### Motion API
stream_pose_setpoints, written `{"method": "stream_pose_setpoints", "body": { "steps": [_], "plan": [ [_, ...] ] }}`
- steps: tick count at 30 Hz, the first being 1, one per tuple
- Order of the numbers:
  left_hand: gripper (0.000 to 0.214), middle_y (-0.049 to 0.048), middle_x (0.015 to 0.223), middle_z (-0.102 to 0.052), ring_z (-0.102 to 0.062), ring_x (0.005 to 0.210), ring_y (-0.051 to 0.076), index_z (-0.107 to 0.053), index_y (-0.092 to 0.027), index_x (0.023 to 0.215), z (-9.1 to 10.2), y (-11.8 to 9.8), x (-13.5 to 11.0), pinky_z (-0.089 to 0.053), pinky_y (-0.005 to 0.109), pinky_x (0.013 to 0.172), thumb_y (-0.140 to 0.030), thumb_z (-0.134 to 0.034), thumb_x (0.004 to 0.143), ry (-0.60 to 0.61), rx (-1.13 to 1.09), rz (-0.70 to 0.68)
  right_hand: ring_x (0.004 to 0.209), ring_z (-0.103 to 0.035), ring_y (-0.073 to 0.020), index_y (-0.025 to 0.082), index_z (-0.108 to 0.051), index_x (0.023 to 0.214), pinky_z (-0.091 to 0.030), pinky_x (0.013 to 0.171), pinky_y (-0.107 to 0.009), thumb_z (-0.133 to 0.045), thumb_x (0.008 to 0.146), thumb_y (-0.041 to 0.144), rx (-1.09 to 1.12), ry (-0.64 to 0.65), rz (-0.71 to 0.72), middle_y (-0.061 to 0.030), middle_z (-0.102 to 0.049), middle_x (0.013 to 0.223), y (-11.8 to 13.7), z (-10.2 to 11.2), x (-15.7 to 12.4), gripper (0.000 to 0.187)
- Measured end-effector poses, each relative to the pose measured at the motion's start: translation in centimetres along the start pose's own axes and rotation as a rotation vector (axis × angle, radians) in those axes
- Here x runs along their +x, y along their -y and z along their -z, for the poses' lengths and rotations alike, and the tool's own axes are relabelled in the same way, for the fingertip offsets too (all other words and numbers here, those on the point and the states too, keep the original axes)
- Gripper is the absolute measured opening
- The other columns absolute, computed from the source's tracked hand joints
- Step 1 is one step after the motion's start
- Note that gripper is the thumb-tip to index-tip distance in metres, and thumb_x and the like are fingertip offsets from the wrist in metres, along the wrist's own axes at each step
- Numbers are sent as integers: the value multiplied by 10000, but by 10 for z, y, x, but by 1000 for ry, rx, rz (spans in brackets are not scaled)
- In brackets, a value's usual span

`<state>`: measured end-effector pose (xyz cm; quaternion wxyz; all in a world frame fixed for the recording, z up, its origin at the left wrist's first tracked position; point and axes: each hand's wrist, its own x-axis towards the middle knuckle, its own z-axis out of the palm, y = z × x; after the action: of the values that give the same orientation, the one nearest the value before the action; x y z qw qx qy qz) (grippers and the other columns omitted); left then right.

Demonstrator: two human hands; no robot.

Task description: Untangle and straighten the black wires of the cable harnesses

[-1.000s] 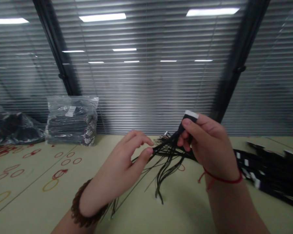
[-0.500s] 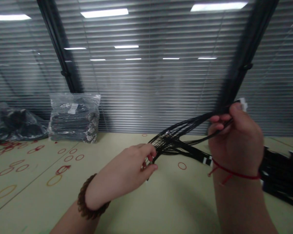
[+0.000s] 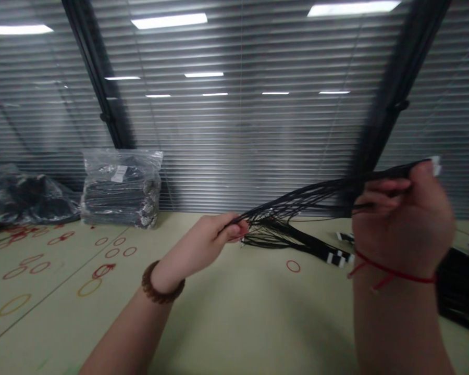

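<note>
A bundle of thin black cables (image 3: 320, 188) stretches between my two hands, above the table. At its left end my left hand (image 3: 214, 237) is closed, with the cables pinched between thumb and fingers. My right hand (image 3: 408, 219), raised higher, is closed around the other end, where a white connector (image 3: 435, 165) sticks out past the thumb. Beneath the stretched bundle, more black cables (image 3: 303, 239) lie on the table, with white connectors (image 3: 338, 259) at their right end. The ends inside my left fist are hidden.
Red rubber bands (image 3: 112, 253) and yellow ones (image 3: 14, 305) lie scattered on the pale green table (image 3: 234, 323). A clear bag of cables (image 3: 121, 192) stands at the back left beside another plastic bag (image 3: 31, 195). Black cables (image 3: 459, 284) are piled at the right. Blinds rise behind.
My right hand has moved right and outward, drawing the bundle longer and straighter. My left hand has risen slightly and closed on the cables. More white connectors show on the table.
</note>
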<state>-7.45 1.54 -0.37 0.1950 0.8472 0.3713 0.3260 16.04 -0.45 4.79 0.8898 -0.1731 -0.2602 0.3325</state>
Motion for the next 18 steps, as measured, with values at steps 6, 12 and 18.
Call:
{"method": "stream_pose_setpoints", "body": {
  "steps": [6,12,18],
  "plan": [
    [313,82,1053,-682,-633,998,175,-623,-141,1042,27,-5,-15,-479,289,900,-354,-415,944,-196,-163,-17,355,-366,-37,133,-489,658,-268,296,-133,-571,753,84,-141,183,233,58,-417,474,-13,14,12,135],
    [247,61,886,-672,-615,834,167,-634,-143,890,48,-4,-19,-473,263,753,-297,-444,922,-394,7,4,373,-430,-65,141,-510,674,-316,313,-166,-705,643,157,-286,359,272,47,-470,490,-21,16,7,198],
    [113,10,773,-634,-565,736,148,-610,-171,814,35,-14,-19,-418,251,674,-150,-505,850,-183,275,-28,454,-551,-114,175,-477,724,-334,294,-155,-703,718,291,-358,458,205,42,-506,527,-29,11,-10,254]
  ]
}}
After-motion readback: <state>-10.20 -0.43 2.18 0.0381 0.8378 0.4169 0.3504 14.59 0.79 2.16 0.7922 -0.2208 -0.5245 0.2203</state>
